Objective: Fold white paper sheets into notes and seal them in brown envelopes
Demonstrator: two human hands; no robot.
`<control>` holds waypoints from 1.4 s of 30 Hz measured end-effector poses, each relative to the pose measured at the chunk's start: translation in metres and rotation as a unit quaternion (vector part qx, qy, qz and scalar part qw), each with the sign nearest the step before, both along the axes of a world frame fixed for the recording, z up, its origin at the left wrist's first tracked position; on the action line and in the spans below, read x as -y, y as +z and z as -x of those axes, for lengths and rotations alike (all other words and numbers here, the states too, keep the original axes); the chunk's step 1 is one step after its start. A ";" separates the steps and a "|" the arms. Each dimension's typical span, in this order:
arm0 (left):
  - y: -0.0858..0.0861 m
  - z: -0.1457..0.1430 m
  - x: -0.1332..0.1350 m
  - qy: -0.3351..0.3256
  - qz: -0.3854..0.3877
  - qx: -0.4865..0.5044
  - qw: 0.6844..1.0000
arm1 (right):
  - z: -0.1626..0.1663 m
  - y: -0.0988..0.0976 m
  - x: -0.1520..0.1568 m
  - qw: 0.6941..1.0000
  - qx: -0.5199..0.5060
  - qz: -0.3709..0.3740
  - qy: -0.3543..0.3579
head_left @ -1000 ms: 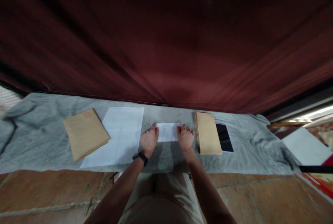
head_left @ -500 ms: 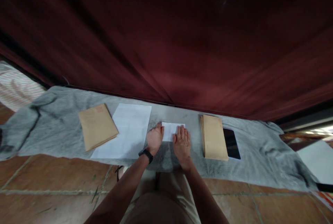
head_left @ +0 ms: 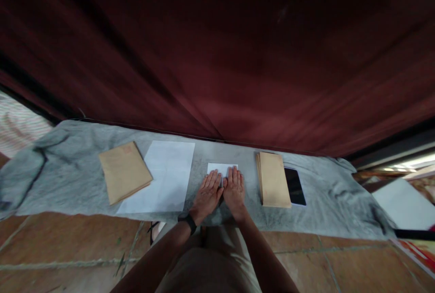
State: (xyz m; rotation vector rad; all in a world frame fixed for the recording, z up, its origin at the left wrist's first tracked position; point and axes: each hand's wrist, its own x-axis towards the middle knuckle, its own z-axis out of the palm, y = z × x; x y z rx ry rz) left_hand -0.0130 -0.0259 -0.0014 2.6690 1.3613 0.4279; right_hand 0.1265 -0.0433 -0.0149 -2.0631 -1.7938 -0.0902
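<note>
A small folded white paper (head_left: 221,168) lies on the grey cloth (head_left: 68,170), mostly covered by my hands. My left hand (head_left: 208,194), with a black watch at its wrist, lies flat on it with fingers stretched out. My right hand (head_left: 234,190) lies flat beside it, fingers together and extended, pressing the same paper. The two hands touch side by side.
A stack of white sheets (head_left: 164,176) and a brown envelope (head_left: 124,171) lie to the left. A stack of brown envelopes (head_left: 273,178) and a dark phone (head_left: 294,186) lie to the right. A dark red curtain (head_left: 217,57) hangs behind. The tiled floor (head_left: 68,247) is in front.
Both hands have moved from the paper's side edges toward its middle and now lie flat side by side on it. The paper looks smaller, more of it covered.
</note>
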 end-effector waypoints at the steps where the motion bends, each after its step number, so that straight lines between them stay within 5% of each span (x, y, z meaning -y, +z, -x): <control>1: 0.000 0.001 -0.001 -0.003 -0.002 -0.007 1.000 | 0.001 0.002 -0.001 1.000 -0.003 -0.001 0.003; 8: 0.001 -0.001 0.000 -0.018 -0.004 -0.051 0.999 | 0.011 0.012 -0.008 0.991 -0.032 0.016 0.126; 20: -0.003 0.001 -0.002 -0.019 -0.028 -0.034 0.999 | -0.021 -0.001 0.007 1.000 0.010 -0.002 -0.020; 31: 0.013 -0.012 -0.013 -0.033 0.031 -0.108 0.993 | -0.025 -0.005 0.007 0.999 -0.005 -0.015 -0.035; 38: 0.029 -0.028 -0.022 -0.034 0.091 -0.066 0.993 | -0.034 0.003 0.014 0.988 -0.137 -0.064 -0.029; 42: 0.040 -0.029 -0.025 0.006 0.154 0.046 0.987 | -0.033 0.011 0.017 0.923 -0.367 -0.104 -0.052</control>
